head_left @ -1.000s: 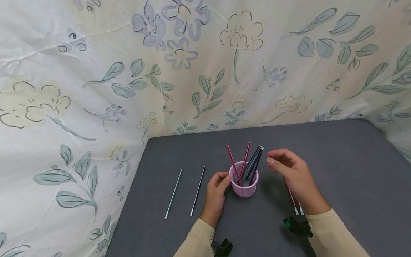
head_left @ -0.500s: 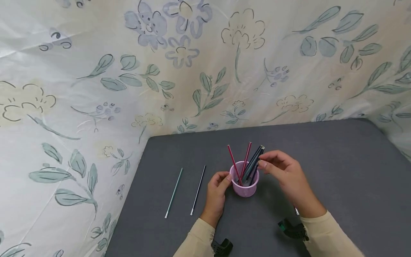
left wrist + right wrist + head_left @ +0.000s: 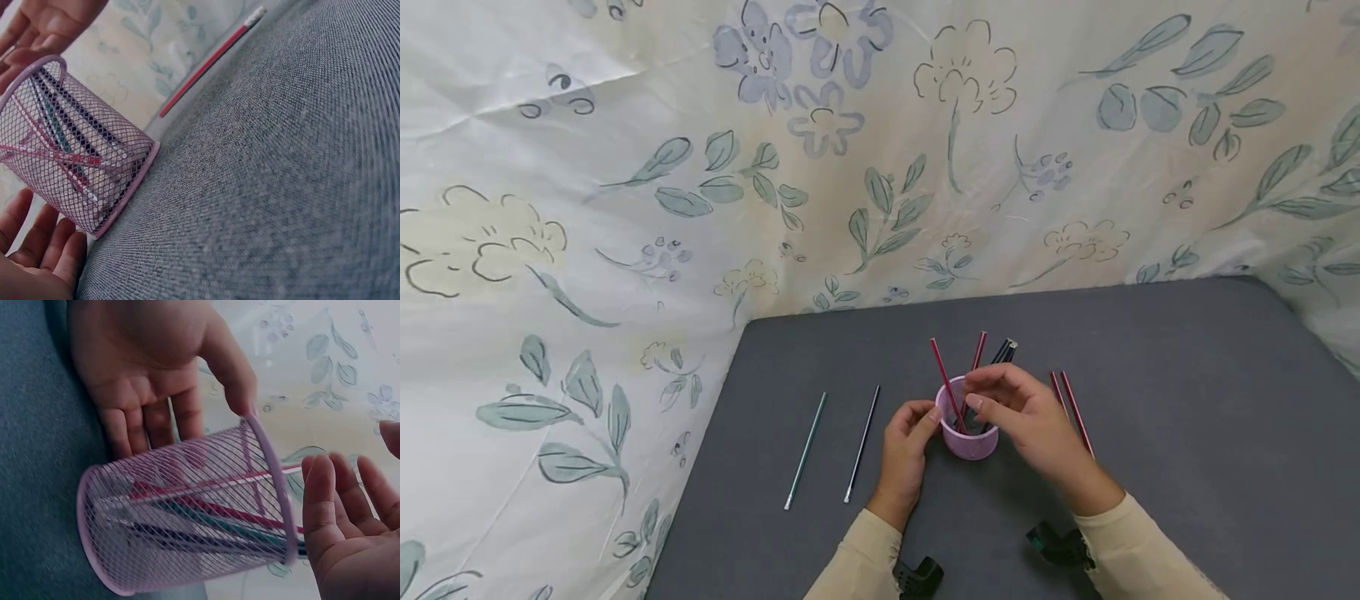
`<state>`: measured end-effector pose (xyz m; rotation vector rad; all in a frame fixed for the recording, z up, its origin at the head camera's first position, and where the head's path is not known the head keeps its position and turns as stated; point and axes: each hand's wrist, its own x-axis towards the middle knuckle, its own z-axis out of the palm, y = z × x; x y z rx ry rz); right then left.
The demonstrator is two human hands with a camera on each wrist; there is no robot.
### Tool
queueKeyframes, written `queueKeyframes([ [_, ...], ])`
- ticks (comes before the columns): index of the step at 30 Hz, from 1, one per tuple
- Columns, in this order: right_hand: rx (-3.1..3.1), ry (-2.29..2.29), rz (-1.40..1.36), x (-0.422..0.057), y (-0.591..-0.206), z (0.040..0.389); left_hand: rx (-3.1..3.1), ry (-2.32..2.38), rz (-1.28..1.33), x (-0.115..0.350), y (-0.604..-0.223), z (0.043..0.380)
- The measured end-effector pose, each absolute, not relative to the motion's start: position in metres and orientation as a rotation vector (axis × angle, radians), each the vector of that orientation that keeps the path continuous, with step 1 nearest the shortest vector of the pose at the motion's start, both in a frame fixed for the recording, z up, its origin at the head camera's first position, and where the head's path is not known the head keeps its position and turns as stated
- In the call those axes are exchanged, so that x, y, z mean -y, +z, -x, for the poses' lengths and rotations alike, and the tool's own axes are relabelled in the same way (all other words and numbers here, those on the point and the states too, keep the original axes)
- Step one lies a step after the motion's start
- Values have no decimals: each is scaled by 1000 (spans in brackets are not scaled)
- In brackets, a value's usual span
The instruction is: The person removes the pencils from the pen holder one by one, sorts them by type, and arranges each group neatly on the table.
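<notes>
A pink mesh pencil cup (image 3: 970,447) stands upright on the grey table. Several red, green and dark pencils (image 3: 206,509) lean inside it, their white-tipped ends down. My left hand (image 3: 906,458) holds the cup's left side, thumb at the rim and fingers along the mesh; the right wrist view shows this left hand (image 3: 147,369) too. Over the cup's right rim hovers my right hand (image 3: 1033,425), fingers loosely bent and nothing seen between them. It hides part of the dark pencils (image 3: 1004,352). In the right wrist view, my right hand (image 3: 359,525) is beside the cup's mouth.
Left of the cup lie a green pencil (image 3: 806,450) and a dark pencil (image 3: 862,444), apart from each other. Two red pencils (image 3: 1077,412) lie to the right, partly behind my right hand. A floral cloth (image 3: 850,208) hangs behind the table.
My right hand has moved left from beside the cup to over its rim, uncovering the upper ends of the red pencils on the right. The left hand and cup have stayed put.
</notes>
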<state>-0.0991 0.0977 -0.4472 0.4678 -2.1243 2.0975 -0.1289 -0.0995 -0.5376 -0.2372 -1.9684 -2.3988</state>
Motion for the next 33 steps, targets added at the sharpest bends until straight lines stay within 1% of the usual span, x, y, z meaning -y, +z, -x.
queueKeyframes([
  [7,2143,2118,-469,-86,-451,105,1955,-2409,239,98,-538,129],
  [20,2228,2042,-307,-73,-444,113,1963,-2394,245,96,-536,131],
  [28,2313,1897,-219,-66,-439,122,1967,-2386,229,95,-535,130],
  [33,2325,1803,-232,-65,-433,127,1963,-2383,231,95,-535,129],
])
